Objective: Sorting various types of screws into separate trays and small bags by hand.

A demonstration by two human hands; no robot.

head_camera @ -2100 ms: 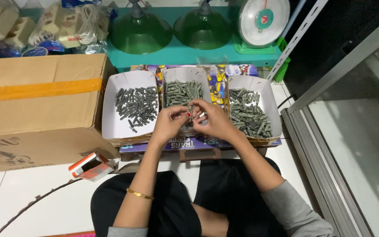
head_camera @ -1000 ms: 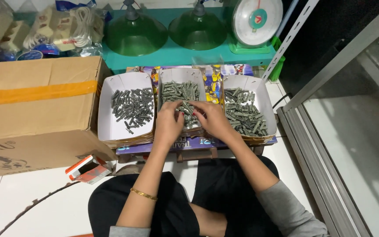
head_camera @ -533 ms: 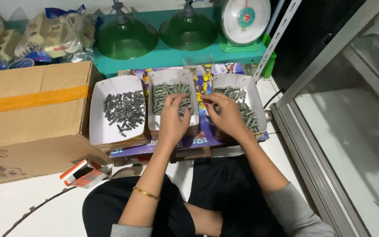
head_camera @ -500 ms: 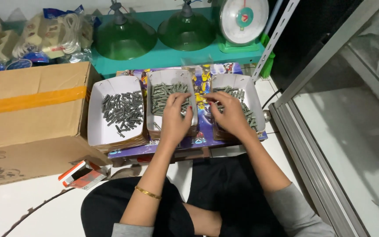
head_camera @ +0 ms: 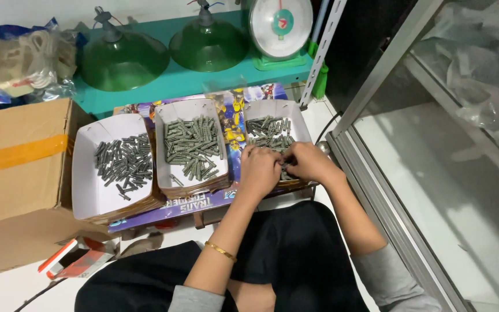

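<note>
Small grey plugs (head_camera: 268,133) fill the rightmost white tray (head_camera: 295,118), far right of two similar trays. Left hand (head_camera: 259,171) and right hand (head_camera: 310,163) meet at its near edge, fingers curled; grip contents cannot be determined.

a brown cardboard box (head_camera: 15,159) sealed with an orange tape strip sits at the left, its flap lying open on the white floor. just in front of it lies a small red-and-white packet (head_camera: 70,263). two green lamp shades (head_camera: 123,58) rest on a teal shelf (head_camera: 180,86) at the back, beside a green weighing scale (head_camera: 280,26) with a round white dial. bagged goods (head_camera: 21,60) pile up in the far left corner.
</note>
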